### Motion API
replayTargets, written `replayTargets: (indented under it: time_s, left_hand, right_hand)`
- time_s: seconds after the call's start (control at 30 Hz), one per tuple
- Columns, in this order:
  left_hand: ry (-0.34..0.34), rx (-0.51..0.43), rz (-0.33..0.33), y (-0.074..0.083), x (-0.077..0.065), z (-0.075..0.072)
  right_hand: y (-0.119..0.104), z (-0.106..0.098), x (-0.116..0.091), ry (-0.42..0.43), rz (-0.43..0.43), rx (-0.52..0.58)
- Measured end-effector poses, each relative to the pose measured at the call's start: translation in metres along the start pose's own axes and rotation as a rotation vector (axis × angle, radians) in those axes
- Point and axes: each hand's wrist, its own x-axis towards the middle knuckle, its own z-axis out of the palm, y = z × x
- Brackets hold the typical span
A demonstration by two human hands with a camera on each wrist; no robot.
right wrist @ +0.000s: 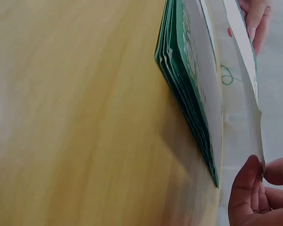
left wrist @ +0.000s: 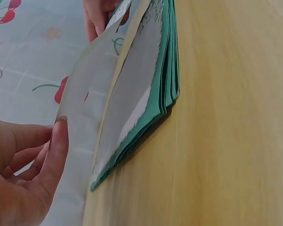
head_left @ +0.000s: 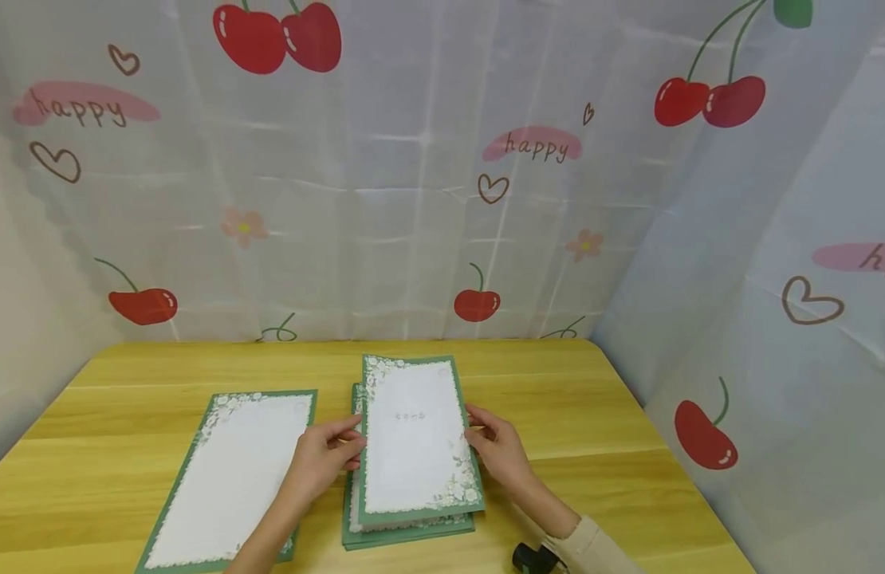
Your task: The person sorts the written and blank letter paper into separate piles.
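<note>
Both hands hold one sheet of paper (head_left: 414, 446), white with a green border and pale flowers, with small faint lettering in its middle. My left hand (head_left: 328, 454) pinches its left edge between thumb and fingers. At the opposite edge, my right hand (head_left: 500, 446) pinches it the same way. Beneath it lies a stack of similar green-bordered sheets (left wrist: 132, 89), several layers thick. In both wrist views the held sheet is raised apart from the stack and slightly bowed. Part of the stack is hidden under it in the head view.
Left of the stack, another green-bordered sheet (head_left: 234, 470) lies flat, partly covered by the left forearm. A small black object (head_left: 532, 558) is by the right sleeve. The yellow wood-grain table (head_left: 593, 446) meets a cherry-patterned curtain (head_left: 399, 199) behind.
</note>
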Motion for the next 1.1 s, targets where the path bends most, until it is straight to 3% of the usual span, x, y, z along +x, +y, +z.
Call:
replayTargets:
  time_s: [0.23, 0.47, 0.9, 1.1]
  left_hand:
    - [-0.032, 0.02, 0.028, -0.003, 0.007, 0.015]
    - [-0.105, -0.012, 0.057, -0.006, 0.017, 0.036]
    - [-0.259, -0.044, 0.09, 0.003, 0.031, 0.088]
    - [-0.345, -0.068, 0.079, 0.009, 0.029, 0.109]
  right_hand:
    - [0.008, -0.016, -0.004, 0.043, 0.019, -0.021]
    - [0.012, -0.034, -0.009, 0.08, 0.053, -0.043]
    - [0.013, -0.09, -0.017, 0.155, 0.026, -0.16]
    - [0.017, -0.113, -0.021, 0.176, 0.056, -0.242]
